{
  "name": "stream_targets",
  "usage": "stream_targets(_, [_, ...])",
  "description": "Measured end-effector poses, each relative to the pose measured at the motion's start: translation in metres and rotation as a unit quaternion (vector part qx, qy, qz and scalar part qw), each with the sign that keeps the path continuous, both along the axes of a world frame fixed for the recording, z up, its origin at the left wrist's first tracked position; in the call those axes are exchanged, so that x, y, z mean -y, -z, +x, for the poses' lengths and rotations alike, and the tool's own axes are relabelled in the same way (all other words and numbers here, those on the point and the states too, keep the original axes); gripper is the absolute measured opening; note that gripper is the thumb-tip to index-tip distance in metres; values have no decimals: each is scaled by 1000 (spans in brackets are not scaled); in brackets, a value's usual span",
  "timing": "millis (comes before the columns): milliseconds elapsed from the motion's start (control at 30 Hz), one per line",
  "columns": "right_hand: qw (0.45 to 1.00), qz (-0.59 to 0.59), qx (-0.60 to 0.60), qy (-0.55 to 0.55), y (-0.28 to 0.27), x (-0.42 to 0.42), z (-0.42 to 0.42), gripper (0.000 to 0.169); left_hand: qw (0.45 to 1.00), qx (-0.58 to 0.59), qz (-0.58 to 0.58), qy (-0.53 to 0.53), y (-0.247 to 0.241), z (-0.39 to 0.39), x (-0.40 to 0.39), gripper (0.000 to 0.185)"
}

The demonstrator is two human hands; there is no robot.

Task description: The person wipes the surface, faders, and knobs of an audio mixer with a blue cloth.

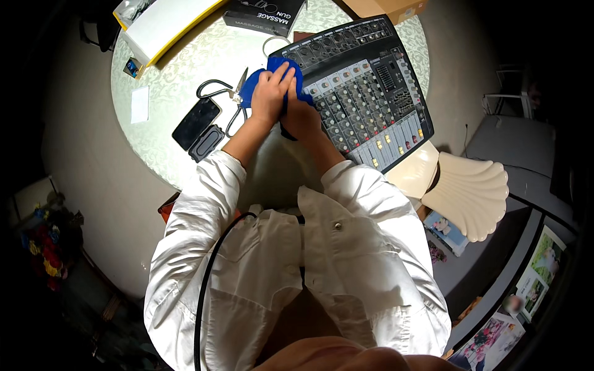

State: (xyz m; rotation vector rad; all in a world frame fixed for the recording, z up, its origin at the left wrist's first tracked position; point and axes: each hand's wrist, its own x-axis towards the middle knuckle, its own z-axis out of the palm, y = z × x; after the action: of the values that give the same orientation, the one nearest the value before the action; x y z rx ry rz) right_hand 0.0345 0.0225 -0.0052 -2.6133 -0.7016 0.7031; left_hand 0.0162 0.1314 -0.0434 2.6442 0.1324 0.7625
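A blue cloth point(284, 65) is bunched under both of my hands, at the left edge of a black audio mixer point(320, 60). My left hand point(270, 95) lies over it with the fingers pointing up and right. Close against it, my right hand point(299, 113) grips the lower right part of the cloth. The mixer's panel carries rows of knobs and coloured faders. Just left of the cloth lie scissors point(239, 95) with black handles, blades spread. A smartphone point(197, 123) and a small black case point(207, 143) rest beside them.
The round table wears a patterned cloth point(162, 157). At the back are a massage gun box point(260, 18), a white and yellow box point(171, 28) and a cardboard box point(385, 8). A white paper point(140, 104) lies left. A cream shell-backed chair point(468, 190) stands right.
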Motion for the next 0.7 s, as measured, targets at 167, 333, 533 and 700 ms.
stream_targets(167, [1000, -16, 10, 3, 12, 28, -23, 80, 998, -61, -14, 6, 5, -23, 30, 46])
stream_targets(333, [999, -18, 22, 17, 16, 52, -38, 79, 998, -67, 16, 8, 5, -30, 51, 39])
stream_targets(533, [1000, -10, -16, 21, 16, 83, -53, 80, 995, -87, 31, 29, 1, -48, 77, 39])
stream_targets(700, [999, 13, -20, 42, 16, 111, -70, 81, 992, -110, 24, 60, -1, -64, 100, 42])
